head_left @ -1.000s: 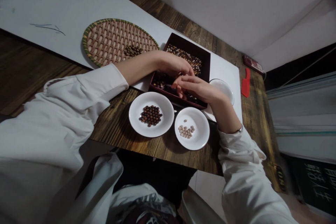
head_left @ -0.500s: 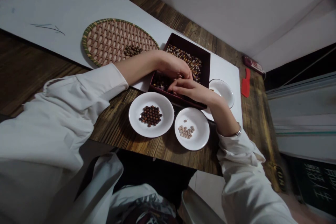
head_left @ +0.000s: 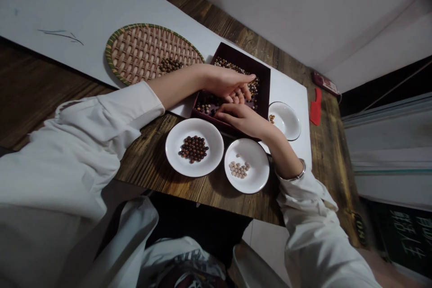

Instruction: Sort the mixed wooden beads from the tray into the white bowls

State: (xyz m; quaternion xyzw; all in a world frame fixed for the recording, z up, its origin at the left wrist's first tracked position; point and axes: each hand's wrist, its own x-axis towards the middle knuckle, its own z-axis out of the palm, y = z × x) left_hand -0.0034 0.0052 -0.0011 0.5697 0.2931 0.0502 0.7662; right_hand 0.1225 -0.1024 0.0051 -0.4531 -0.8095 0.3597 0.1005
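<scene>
My left hand [head_left: 229,84] is over the dark red box [head_left: 265,94], its palm partly turned up. The thumb stretches away to the right and the fingers curl loosely; I see nothing held in them. Just below it, my right hand [head_left: 243,119] reaches over the near wall of the box, fingers close together and pointing down. Its fingertips are at the box floor by a few dark beads [head_left: 204,108], and whatever they pinch is hidden. Mixed small beads [head_left: 232,66] in brown, yellow and white fill the far part of the box.
Nearest me are a white dish [head_left: 173,150] with dark brown beads and another white dish [head_left: 259,175] with pale beads. Right of the box, a white dish [head_left: 290,119] has a few yellowish beads. A woven tray [head_left: 135,51] bears brown beads. A red object [head_left: 315,108] lies far right.
My left hand has turned from reaching down among the beads to palm partly up, with its thumb spread. My right hand has shifted slightly, its wrist moving left and down.
</scene>
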